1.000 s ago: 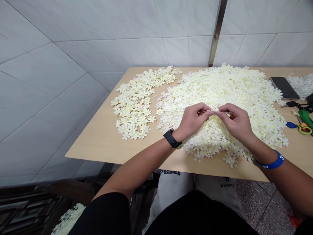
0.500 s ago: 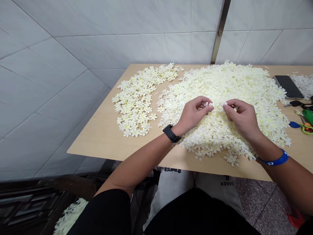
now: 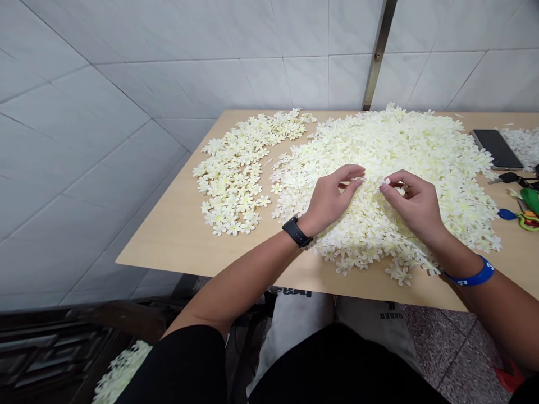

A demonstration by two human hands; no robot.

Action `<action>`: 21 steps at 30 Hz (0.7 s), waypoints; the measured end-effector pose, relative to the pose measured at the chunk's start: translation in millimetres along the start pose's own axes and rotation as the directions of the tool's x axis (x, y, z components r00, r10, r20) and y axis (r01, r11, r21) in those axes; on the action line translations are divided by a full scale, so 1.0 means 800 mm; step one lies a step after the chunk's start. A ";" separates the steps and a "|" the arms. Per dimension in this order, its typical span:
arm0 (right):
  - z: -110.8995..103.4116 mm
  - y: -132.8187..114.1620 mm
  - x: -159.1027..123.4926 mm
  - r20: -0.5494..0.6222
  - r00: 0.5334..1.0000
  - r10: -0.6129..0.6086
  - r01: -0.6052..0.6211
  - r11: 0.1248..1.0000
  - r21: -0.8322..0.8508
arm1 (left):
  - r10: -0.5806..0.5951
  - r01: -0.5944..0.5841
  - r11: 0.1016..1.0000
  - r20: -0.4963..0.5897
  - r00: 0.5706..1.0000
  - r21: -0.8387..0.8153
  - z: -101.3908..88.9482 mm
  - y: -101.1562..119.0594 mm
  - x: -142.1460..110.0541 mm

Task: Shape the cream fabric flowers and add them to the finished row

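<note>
A broad heap of white artificial flowers with pale yellow middles covers much of the tabletop. Over its front part is my left hand, with thumb and forefinger apart; a white petal shows by the thumb tip, and I see no grip on it. Facing it from the right, my right hand pinches a small white flower between thumb and forefinger. The underside of that flower is hidden by the fingers. Left of the heap lies a smaller curved spread of like flowers.
The tan table stands against a tiled wall. At its right are a phone, small white bits, keys and green-handled scissors. More flowers lie low at the left.
My hands were together at one flower, then came apart, each with a white piece. Since then my left fingers have spread, while my right hand has shifted slightly left, still pinching.
</note>
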State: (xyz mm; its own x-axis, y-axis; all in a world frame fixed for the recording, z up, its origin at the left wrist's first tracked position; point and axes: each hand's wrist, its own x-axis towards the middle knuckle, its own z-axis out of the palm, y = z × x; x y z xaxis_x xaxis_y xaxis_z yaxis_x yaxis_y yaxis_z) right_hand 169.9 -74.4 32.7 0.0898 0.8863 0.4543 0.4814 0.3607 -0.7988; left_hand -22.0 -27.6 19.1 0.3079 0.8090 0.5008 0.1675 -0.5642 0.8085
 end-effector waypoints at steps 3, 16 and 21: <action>0.001 -0.004 -0.002 -0.039 0.998 -0.056 0.054 0.998 -0.039 | 0.147 -0.144 0.986 -0.026 0.989 0.086 -0.001 0.007 -0.001; 0.011 -0.005 -0.009 -0.033 0.967 -0.253 0.247 0.960 -0.132 | -0.040 0.042 0.999 0.081 0.996 -0.018 0.006 0.017 -0.009; 0.008 -0.003 -0.008 0.021 0.977 -0.214 0.215 0.970 -0.111 | -0.102 0.103 0.995 0.062 0.993 -0.018 0.003 0.017 -0.006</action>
State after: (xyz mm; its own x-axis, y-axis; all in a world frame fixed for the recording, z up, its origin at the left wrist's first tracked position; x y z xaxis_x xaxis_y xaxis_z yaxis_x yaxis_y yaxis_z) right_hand 162.7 -79.0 28.8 -0.0333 0.7946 0.6062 0.5830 0.5081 -0.6340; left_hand -18.9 -39.5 27.2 0.3469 0.8503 0.3959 0.1813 -0.4749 0.8612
